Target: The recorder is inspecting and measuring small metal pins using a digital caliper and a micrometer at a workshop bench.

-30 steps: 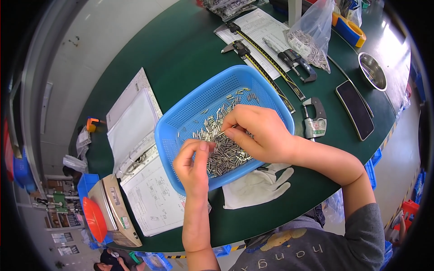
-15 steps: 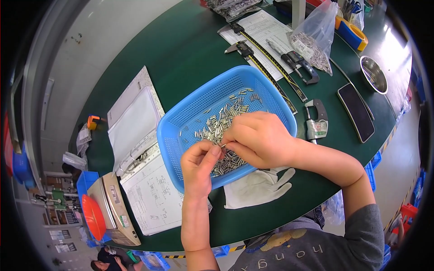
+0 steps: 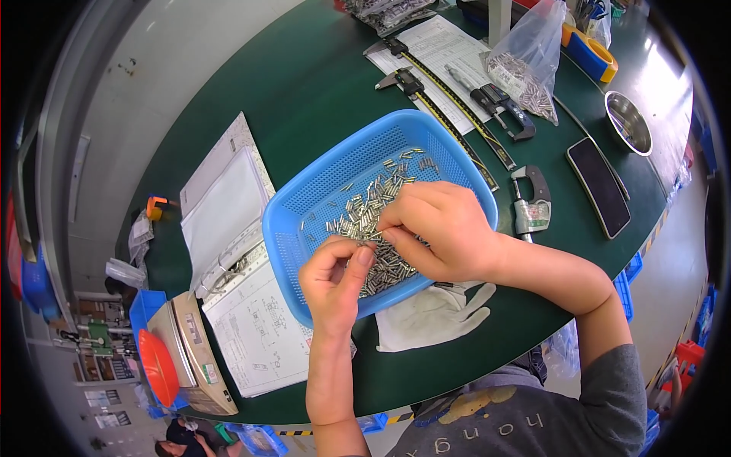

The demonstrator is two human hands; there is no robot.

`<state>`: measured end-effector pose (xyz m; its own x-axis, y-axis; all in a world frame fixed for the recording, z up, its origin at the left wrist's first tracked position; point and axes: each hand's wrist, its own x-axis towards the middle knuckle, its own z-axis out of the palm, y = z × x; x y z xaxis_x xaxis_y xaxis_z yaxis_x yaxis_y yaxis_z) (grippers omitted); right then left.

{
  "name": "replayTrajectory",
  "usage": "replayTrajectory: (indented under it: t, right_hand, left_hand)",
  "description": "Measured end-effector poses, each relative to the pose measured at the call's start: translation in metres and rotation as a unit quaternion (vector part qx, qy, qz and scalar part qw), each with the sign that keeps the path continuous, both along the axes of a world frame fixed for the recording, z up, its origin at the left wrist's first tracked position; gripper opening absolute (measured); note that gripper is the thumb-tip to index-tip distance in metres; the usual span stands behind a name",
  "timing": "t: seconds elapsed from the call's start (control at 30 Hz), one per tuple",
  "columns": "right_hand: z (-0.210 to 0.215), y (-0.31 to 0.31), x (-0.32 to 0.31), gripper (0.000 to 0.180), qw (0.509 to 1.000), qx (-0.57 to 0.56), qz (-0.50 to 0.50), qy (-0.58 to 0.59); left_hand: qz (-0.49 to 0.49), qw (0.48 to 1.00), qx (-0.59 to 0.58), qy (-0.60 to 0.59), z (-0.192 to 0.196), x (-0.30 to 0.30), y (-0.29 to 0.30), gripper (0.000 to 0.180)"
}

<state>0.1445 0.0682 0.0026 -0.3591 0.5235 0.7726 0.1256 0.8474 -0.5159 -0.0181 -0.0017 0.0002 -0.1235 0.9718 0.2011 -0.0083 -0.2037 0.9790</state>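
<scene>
A blue perforated plastic basket [image 3: 278, 251] holds a heap of small silvery metal pins [image 3: 364, 207]. Over its near side my left hand [image 3: 333, 278] pinches a small metal pin between thumb and forefinger; the pin's tip barely shows. Just to the right, my right hand [image 3: 442, 232] has thumb and forefinger pressed together, a little apart from the left fingertips. Whatever it holds, if anything, is too small to make out. A white glove [image 3: 415, 324] lies on the table, partly under the basket's near edge.
An open ring binder [image 3: 259, 327] and a weighing scale [image 3: 194, 350] with a red dish [image 3: 156, 365] stand left. Calipers [image 3: 411, 82], micrometers [image 3: 531, 199], a bag of pins [image 3: 525, 72], a phone [image 3: 599, 186] and a steel bowl [image 3: 629, 123] lie beyond and right.
My hands have drawn slightly apart: the left shifted a little left, the right rose a little. The basket and the things around it stay in place.
</scene>
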Motion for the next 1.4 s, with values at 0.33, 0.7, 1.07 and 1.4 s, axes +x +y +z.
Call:
replayTrajectory:
  t: [0.33, 0.7, 1.07, 1.4]
  right_hand:
    - [0.0, 0.0, 0.001, 0.013, 1.0, 0.012, -0.005, -0.004]
    - [0.002, 0.001, -0.003, 0.011, 1.0, 0.023, 0.012, -0.008]
    - [0.003, -0.001, 0.003, 0.008, 0.992, -0.096, 0.026, -0.078]
    - [-0.002, 0.006, 0.002, 0.01, 0.954, -0.291, 0.005, -0.076]
  left_hand:
    - [0.002, 1.0, -0.005, -0.002, 0.0, 0.0, 0.0, 0.008]
    - [0.034, 0.992, 0.037, 0.119, 0.001, -0.004, 0.0, 0.006]
    - [0.067, 0.991, 0.041, 0.106, 0.001, 0.007, 0.001, 0.006]
    - [0.116, 0.93, -0.085, 0.338, -0.003, -0.012, 0.005, 0.009]
